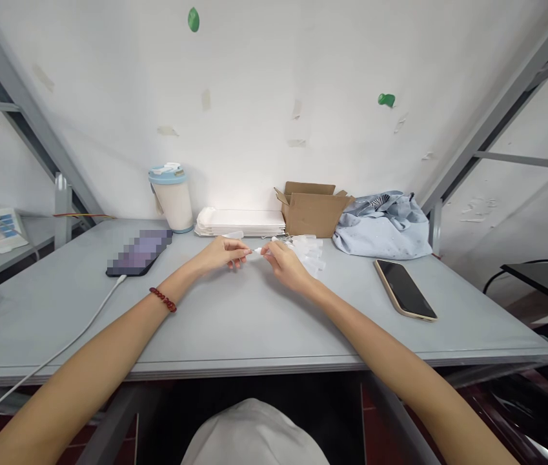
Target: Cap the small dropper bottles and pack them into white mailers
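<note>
Over the middle of the grey table, my left hand [224, 253] and my right hand [281, 261] come close together, fingertips pinched. Between them is a small white piece [257, 250], too small to name, with its ends hidden by the fingers. My right hand is closed on it; my left fingertips pinch at its other end, where something thin and dark shows. A heap of small clear plastic pieces [311, 252] lies just behind and right of my right hand. One more clear strip [235, 235] rests behind my left hand.
White flat boxes [244, 221] are stacked by the wall, beside an open cardboard box [315, 213] and a folded light-blue cloth [383, 226]. A lidded cup [172, 200] and a charging phone [141, 253] with a cable stand left. Another phone [405, 289] lies right.
</note>
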Demonstrator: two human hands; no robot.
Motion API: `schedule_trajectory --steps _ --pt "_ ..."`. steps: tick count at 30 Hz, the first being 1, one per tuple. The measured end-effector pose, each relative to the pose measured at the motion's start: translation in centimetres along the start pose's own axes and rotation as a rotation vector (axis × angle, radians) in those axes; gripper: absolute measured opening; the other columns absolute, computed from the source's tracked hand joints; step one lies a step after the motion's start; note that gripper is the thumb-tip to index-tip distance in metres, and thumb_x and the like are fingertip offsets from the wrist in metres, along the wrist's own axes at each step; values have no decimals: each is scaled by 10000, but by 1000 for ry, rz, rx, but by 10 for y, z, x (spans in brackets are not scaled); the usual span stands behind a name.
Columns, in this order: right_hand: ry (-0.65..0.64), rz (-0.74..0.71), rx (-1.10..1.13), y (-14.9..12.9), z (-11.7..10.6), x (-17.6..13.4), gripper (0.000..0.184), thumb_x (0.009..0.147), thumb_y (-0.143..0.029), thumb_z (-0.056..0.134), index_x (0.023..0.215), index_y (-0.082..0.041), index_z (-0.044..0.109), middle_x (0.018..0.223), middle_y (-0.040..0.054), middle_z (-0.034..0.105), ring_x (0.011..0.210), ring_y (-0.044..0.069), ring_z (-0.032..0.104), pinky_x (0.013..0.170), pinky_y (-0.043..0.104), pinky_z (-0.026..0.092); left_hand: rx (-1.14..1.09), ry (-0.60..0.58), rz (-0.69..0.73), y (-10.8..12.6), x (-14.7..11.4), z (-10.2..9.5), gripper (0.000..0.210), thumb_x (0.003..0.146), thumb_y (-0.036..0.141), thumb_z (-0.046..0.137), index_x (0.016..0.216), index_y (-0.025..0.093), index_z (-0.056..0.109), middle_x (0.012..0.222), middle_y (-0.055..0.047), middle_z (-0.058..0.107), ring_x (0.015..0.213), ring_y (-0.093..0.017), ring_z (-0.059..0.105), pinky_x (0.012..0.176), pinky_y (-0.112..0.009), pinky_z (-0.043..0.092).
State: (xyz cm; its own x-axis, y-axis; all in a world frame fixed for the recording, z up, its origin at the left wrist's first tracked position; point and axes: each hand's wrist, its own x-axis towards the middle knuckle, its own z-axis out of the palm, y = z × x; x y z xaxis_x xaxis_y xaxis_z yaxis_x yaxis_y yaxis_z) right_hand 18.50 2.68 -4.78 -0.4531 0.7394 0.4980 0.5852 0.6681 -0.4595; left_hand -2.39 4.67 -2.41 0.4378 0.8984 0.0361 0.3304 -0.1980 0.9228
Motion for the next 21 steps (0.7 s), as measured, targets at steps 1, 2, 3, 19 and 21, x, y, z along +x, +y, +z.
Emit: schedule_trajectory --steps 1,2,3,19,21 --pt "5 -3 -1 0 0 0 171 897 -115 376 938 -187 526 974 78 580 872 174 524 772 295 408 0 7 -4 0 0 0 335 713 472 680 815 153 701 709 -49 637 567 -126 556 522 -254 432" --pt "10 -5 -2 0 0 0 170 898 -117 376 937 -189 525 971 76 581 873 174 522 775 295 408 -1 14 -7 1 0 0 340 710 473 681 820 152 703 707 -49 635 565 -126 553 521 -255 432" --pt "13 -7 -2 0 1 0 169 899 -119 375 938 -190 524 969 75 581 875 175 521 777 296 408 -2 21 -10 1 0 0 344 707 475 683 822 151 704 706 -49 634 564 -126 550 522 -255 431" --pt "55 -57 -19 2 4 0 153 892 -114 390 918 -187 521 910 72 593 828 182 527 749 298 410 17 -34 12 -2 2 -3 369 733 484 666 849 134 688 741 -57 634 601 -128 558 539 -258 445" --pt "57 -52 -26 3 5 0 160 887 -105 386 917 -182 522 912 80 595 827 190 525 745 306 411 13 -35 10 -3 2 -3 367 734 482 668 848 134 688 741 -56 632 602 -126 556 541 -257 444"
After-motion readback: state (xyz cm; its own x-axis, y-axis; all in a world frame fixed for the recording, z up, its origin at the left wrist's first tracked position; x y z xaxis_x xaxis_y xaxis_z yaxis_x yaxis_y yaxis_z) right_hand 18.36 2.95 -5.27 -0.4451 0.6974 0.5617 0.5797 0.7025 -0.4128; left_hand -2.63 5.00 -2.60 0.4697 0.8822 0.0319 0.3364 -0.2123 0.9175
